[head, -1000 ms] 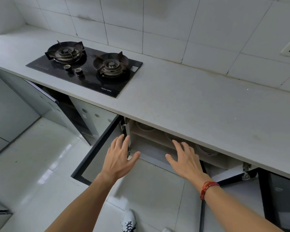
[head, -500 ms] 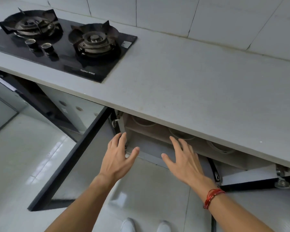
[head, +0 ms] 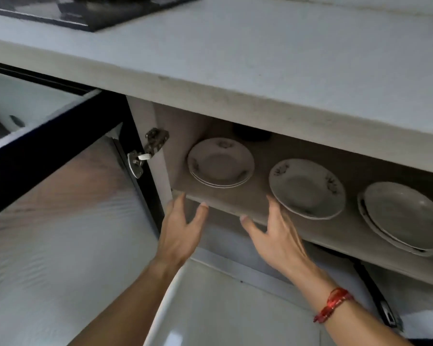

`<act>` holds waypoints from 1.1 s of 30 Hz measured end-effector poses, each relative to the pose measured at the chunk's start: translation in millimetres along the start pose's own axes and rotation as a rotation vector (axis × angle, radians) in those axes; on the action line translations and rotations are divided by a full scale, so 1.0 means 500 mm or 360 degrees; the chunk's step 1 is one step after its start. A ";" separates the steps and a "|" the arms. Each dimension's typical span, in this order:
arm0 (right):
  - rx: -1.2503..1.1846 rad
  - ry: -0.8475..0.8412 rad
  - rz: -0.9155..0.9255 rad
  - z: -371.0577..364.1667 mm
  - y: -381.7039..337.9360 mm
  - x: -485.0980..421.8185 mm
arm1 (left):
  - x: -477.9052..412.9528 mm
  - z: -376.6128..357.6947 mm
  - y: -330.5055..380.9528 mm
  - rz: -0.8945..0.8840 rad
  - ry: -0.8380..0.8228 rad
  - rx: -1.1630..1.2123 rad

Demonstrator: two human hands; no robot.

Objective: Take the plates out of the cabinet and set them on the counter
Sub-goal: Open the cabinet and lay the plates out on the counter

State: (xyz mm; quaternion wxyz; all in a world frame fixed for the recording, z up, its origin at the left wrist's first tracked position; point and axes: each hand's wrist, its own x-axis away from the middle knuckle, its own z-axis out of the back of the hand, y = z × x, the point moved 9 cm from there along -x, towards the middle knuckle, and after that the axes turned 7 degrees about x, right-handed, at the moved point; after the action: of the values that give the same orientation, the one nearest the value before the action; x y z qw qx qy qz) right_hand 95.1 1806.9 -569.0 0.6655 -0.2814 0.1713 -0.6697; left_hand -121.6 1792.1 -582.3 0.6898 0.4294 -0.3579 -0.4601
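Head view: left hand (head: 180, 231) and right hand (head: 275, 236), fingers spread and holding nothing, fingertips at the shelf (head: 225, 208) front edge in the open cabinet (head: 180, 126), plates beyond on that shelf, namely left stack (head: 220, 162), middle plate (head: 306, 188) and right stack (head: 403, 216), counter (head: 260, 58) above.
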 end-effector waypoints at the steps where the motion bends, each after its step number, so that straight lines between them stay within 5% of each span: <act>1: -0.0037 -0.0003 -0.0027 -0.015 0.010 -0.022 | -0.022 -0.006 -0.018 0.0018 0.0017 -0.0005; 11: -0.0754 0.0098 -0.0400 -0.098 0.081 -0.235 | -0.231 -0.063 -0.066 0.0390 0.0132 0.0306; 22: -0.1256 0.0150 -0.0460 -0.112 0.089 -0.390 | -0.361 -0.093 -0.097 0.0485 0.0389 0.0420; 33: -0.1346 0.0058 -0.0515 -0.126 0.085 -0.397 | -0.371 -0.092 -0.109 0.0440 0.0422 0.0419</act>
State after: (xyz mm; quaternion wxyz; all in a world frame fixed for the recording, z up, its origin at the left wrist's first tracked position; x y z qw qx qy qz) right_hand 82.0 1991.7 -673.2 0.3758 -0.5399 0.3953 -0.6411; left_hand -158.3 1967.8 -668.0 0.7253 0.5194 -0.3765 -0.2500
